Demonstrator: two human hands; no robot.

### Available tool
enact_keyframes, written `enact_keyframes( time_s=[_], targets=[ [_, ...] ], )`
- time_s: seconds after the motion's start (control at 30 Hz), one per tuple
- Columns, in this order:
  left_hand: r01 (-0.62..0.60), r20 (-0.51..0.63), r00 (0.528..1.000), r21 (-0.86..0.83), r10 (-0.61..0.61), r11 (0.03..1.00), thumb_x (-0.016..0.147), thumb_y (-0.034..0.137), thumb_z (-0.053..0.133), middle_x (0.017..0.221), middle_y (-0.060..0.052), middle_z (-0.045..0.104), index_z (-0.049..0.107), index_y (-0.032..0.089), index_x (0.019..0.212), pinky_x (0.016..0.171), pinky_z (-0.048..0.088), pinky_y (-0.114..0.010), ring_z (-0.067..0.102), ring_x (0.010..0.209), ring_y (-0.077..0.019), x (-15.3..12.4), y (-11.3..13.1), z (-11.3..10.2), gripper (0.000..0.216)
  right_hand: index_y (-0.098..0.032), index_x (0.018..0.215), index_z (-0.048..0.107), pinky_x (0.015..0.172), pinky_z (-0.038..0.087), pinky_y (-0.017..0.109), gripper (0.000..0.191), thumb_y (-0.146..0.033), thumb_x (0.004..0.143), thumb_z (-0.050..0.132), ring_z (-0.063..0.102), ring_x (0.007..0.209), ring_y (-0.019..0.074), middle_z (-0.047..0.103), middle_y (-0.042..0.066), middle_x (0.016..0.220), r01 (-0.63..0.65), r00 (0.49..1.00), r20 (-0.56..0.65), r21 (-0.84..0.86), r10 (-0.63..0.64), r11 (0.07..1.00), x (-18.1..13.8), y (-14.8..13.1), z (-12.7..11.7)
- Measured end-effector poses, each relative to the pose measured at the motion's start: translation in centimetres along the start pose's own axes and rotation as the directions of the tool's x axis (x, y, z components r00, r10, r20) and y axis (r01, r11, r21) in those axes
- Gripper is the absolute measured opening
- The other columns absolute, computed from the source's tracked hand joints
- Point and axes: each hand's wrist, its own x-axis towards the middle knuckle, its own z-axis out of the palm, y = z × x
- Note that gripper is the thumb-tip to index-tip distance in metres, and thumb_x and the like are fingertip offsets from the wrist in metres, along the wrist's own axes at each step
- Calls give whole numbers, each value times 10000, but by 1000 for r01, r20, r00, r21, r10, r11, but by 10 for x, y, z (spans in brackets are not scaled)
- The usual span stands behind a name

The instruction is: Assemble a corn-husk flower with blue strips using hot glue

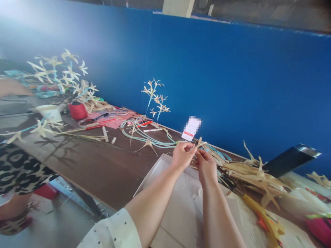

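Observation:
Over the far edge of a shallow white box (pixel 155 172), my left hand (pixel 182 156) and my right hand (pixel 208 167) meet with bent fingers. Both pinch a small pale dried-leaf strip (pixel 201 144), whose ends stick up between the fingertips. Its lower part is hidden by the fingers. Just behind my hands a phone (pixel 190 130) leans against the blue wall. A loop of pale green tubing (pixel 155 142) runs up to my left hand. To the right of my right hand lies a heap of dried leaf strips (pixel 240 170).
A yellow-handled tool (pixel 266 218) lies at right, near a dark bottle (pixel 291 160). Dried-leaf flowers (pixel 155 94) stand by the wall. At left are a red spool (pixel 78 111), a white cup (pixel 49 113) and pens; another person sits past the table's front edge (pixel 85 182).

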Motion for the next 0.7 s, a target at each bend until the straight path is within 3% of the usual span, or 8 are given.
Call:
enact_keyframes(
  time_s=[0.23,0.47,0.7],
  targets=[
    [115,93,991,-169,-101,979,725,353,614,789,-58,677,708,144,860,695,447,-259,591,733,-153,6,-4,-1,267,-187,798,625,382,226,178,353,-398,564,785,334,441,51,481,-53,564,-38,993,118,155,20,987,5,5,-3],
    [162,247,966,-364,-73,917,756,351,592,944,-82,693,716,144,889,847,436,-283,602,923,-178,9,-1,-10,276,-188,811,631,408,259,190,309,-380,610,767,334,455,53,485,-48,591,-47,974,226,177,6,983,1,5,-2],
    [322,384,912,-462,-141,826,702,409,656,779,-70,666,700,104,893,691,447,-266,580,710,-138,10,-6,-11,362,-195,796,636,420,285,188,272,-337,610,775,316,478,51,483,-42,649,-95,957,290,240,22,966,-3,-2,-1]
  ],
)
